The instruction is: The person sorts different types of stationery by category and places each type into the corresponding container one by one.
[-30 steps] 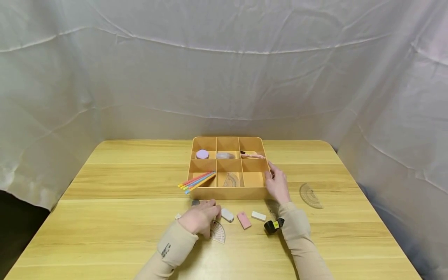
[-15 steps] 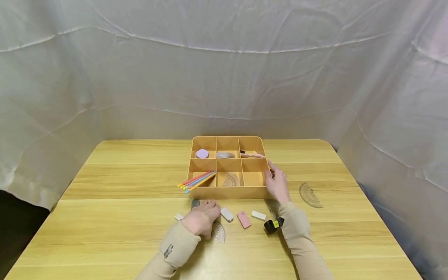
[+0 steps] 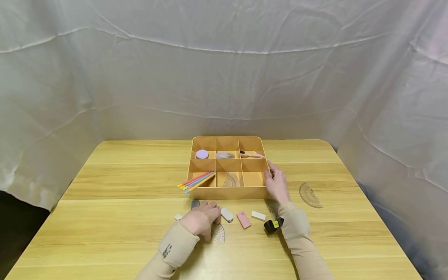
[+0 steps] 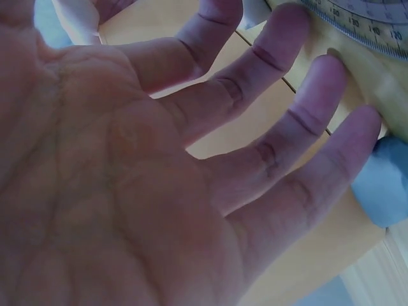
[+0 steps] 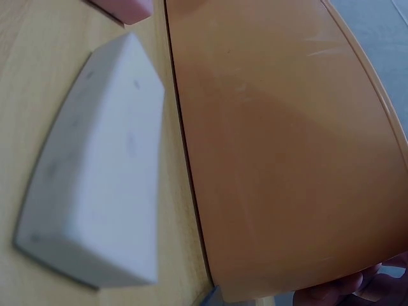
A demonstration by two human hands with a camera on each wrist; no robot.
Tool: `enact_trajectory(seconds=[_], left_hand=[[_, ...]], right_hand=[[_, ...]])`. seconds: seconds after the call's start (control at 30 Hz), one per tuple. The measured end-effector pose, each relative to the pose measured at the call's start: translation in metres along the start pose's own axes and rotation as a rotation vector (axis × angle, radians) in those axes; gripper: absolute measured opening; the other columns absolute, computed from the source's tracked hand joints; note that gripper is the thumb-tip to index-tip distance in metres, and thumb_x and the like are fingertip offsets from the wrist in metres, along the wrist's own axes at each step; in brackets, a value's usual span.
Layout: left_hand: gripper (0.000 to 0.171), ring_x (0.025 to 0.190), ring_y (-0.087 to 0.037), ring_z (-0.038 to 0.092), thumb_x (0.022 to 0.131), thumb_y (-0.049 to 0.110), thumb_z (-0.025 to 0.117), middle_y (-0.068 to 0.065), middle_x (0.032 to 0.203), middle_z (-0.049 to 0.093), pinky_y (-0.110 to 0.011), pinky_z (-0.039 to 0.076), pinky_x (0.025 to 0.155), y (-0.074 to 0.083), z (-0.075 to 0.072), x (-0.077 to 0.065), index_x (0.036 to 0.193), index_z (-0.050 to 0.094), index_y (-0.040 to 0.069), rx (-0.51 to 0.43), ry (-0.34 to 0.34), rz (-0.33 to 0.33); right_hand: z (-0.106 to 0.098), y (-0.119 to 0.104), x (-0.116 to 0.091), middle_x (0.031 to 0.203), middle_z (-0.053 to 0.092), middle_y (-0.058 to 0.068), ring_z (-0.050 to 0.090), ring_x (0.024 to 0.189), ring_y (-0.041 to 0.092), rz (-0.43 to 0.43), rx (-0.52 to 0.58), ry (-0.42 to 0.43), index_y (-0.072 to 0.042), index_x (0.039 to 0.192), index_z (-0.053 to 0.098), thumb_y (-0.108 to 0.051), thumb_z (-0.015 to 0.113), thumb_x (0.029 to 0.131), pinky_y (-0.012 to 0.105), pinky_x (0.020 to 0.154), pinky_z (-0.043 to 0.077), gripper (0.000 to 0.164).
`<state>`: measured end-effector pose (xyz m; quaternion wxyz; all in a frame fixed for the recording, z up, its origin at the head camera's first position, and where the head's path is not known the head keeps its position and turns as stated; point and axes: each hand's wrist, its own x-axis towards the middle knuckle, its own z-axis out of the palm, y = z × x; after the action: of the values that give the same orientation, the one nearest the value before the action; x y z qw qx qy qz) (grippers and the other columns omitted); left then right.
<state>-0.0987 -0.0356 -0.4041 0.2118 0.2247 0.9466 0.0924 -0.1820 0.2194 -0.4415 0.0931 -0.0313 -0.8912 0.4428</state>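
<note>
My left hand point(image 3: 201, 219) hovers low over the table with relaxed, slightly bent fingers. A clear protractor point(image 3: 219, 234) shows partly from beneath it. In the left wrist view, its fingers point(image 4: 274, 150) are spread near the protractor's scale point(image 4: 366, 29); the thumb is hidden. At the front right corner of the orange compartment box point(image 3: 229, 193), my right hand point(image 3: 278, 184) grips the side wall. Its fingers point(image 5: 344, 290) show beyond the box's edge in the right wrist view. Around the left hand lie a grey eraser point(image 3: 195, 203) and a white, rounded eraser point(image 3: 226, 214).
A pink eraser point(image 3: 243, 220) and a white block eraser point(image 3: 258, 215) lie before the box. Another protractor point(image 3: 310, 195) is to the right. Several colored pencils point(image 3: 197, 181) overhang the front left compartment. Other compartments hold a lilac round item point(image 3: 202, 154), pink pens point(image 3: 252, 155) and a protractor point(image 3: 231, 180).
My left hand has shifted slightly, leaving more of the grey eraser and the small white piece on its left uncovered. The right hand and the box have stayed in place.
</note>
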Motion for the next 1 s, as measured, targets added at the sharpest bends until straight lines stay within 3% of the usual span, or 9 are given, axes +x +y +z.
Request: enact_trajectory(seconds=[0.3, 1.0], left_hand=[[0.054, 0.089, -0.016, 0.042, 0.052, -0.005, 0.091, 0.006, 0.092, 0.050, -0.027, 0.044, 0.071, 0.0037, 0.0003, 0.0009, 0.085, 0.058, 0.022, 0.023, -0.046, -0.019], [0.055, 0.083, -0.014, 0.044, 0.051, -0.005, 0.087, 0.009, 0.089, 0.054, -0.025, 0.041, 0.072, 0.0040, 0.0015, 0.0023, 0.089, 0.058, 0.023, 0.071, -0.032, 0.018]], right_hand=[[0.0001, 0.0014, 0.0005, 0.071, 0.046, 0.005, 0.041, 0.062, 0.014, -0.005, -0.003, 0.005, 0.005, 0.146, 0.047, -0.003, 0.045, 0.099, 0.024, 0.053, 0.033, 0.047], [-0.0001, 0.0015, -0.0002, 0.070, 0.044, 0.003, 0.041, 0.061, 0.014, 0.000, 0.001, -0.006, 0.006, 0.147, 0.045, -0.003, 0.045, 0.100, 0.024, 0.053, 0.034, 0.048]])
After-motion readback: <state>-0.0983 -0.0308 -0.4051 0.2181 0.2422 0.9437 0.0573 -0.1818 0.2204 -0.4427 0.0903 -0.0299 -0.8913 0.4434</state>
